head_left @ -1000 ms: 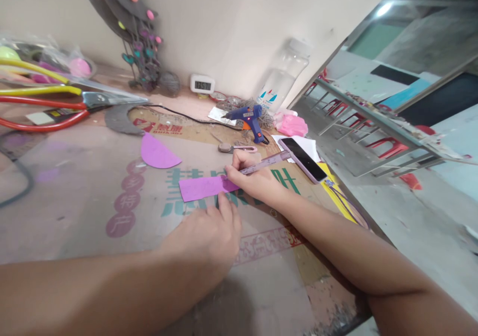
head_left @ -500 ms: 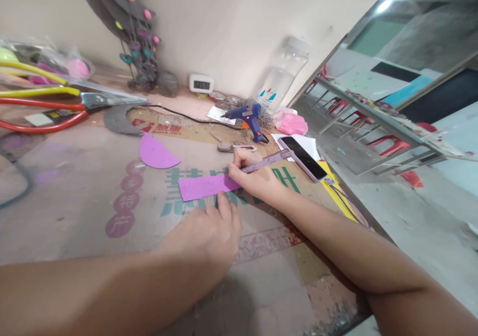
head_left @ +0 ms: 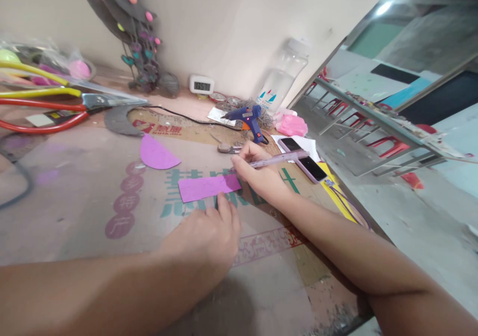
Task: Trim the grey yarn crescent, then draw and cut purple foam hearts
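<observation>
A purple rectangular strip (head_left: 203,187) lies flat on the printed cardboard. My left hand (head_left: 209,231) rests at its near edge, index fingertip pressing it down, with the fingers stretched and holding nothing. My right hand (head_left: 259,174) grips a slim light-purple pen (head_left: 278,160) just beyond the strip's right end. The pen's tip is close to my fingertips, over the cardboard, and I cannot tell whether it touches anything. Farther left lies a purple piece (head_left: 157,153) with one curved edge, its point beside a grey crescent piece (head_left: 119,121).
Red-handled scissors (head_left: 48,113) and yellow-handled scissors (head_left: 41,79) lie at the left. A blue glue gun (head_left: 248,118), a small clock (head_left: 201,84) and a water bottle (head_left: 280,79) stand along the back. A phone (head_left: 308,167) sits at the right edge by a yellow sheet (head_left: 341,196).
My right hand has shifted slightly right with the pen, off the strip, uncovering its right end. The pen now lies at a flatter angle across the phone. My left hand stays put.
</observation>
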Tool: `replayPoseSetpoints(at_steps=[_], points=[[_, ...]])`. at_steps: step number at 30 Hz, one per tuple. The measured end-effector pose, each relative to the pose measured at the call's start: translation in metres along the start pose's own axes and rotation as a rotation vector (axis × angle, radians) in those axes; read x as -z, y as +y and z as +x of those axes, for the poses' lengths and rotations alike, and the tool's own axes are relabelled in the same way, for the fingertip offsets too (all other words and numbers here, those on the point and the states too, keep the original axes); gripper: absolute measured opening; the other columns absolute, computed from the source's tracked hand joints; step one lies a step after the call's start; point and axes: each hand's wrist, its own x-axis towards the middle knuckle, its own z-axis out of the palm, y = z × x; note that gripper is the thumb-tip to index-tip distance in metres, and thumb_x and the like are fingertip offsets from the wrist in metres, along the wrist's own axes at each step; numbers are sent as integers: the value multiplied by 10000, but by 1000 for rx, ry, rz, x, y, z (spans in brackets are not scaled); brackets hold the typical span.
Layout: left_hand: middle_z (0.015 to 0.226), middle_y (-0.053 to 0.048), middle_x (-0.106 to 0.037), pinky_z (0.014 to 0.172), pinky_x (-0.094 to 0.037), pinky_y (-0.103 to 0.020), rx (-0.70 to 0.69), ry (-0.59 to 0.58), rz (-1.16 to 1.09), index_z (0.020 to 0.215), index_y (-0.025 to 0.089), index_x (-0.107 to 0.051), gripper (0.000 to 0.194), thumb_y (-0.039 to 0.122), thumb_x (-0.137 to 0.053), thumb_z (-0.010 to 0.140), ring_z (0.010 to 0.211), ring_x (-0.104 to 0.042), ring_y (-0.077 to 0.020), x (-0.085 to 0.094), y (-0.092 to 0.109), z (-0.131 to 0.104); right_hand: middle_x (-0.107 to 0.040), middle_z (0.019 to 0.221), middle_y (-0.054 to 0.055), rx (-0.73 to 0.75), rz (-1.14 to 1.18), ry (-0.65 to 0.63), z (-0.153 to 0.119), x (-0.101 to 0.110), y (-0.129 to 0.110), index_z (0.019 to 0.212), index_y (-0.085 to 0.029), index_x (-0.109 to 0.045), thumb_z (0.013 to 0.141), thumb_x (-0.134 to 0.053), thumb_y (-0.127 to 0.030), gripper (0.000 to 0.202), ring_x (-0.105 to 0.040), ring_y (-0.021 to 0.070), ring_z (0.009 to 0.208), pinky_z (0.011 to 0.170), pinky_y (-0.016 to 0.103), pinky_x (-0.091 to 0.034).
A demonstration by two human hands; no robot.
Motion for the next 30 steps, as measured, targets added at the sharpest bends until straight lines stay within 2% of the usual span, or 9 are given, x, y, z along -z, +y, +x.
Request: replayPoseSetpoints(at_steps=[4, 10, 16, 26, 30], points=[[983, -262, -801, 377, -471, -245, 10, 1, 3, 1064, 59, -820, 314, 211, -717, 809, 461, -654, -193, 0, 0, 0, -464, 609, -73, -48, 27, -123, -4, -5, -2, 736, -238, -437, 837, -695, -379, 311, -397, 100, 521, 506, 258, -301], [920, -235, -808, 368, -447, -244, 7, 15, -7, 1021, 64, -822, 278, 186, -719, 793, 451, -641, -191, 0, -1, 0, -416, 588, -74, -4, -143, -83, -1, -10, 5, 687, -242, -390, 841, -596, -300, 264, -387, 112, 554, 546, 277, -310], [855, -208, -801, 373, -439, -246, 10, 17, -1, 995, 73, -820, 247, 172, -684, 815, 440, -625, -186, 1, -1, 0, -407, 580, -78, 6, -194, -81, 0, -10, 3, 681, -241, -376, 834, -574, -248, 251, -388, 110, 557, 553, 272, -313], [862, -212, -795, 390, -442, -240, -3, -1, 6, 1005, 68, -813, 275, 141, -628, 815, 457, -631, -185, -1, -1, -2, -431, 580, -74, -1, -129, -127, -2, -12, 1, 693, -243, -386, 874, -581, -302, 272, -403, 107, 543, 529, 260, -308], [883, -218, -795, 400, -439, -229, -2, -39, 1, 1027, 62, -806, 284, 138, -587, 863, 467, -634, -174, 0, 0, -1, -462, 575, -73, -14, -80, -156, -4, -12, 0, 701, -240, -400, 882, -608, -363, 301, -420, 105, 528, 522, 256, -317]])
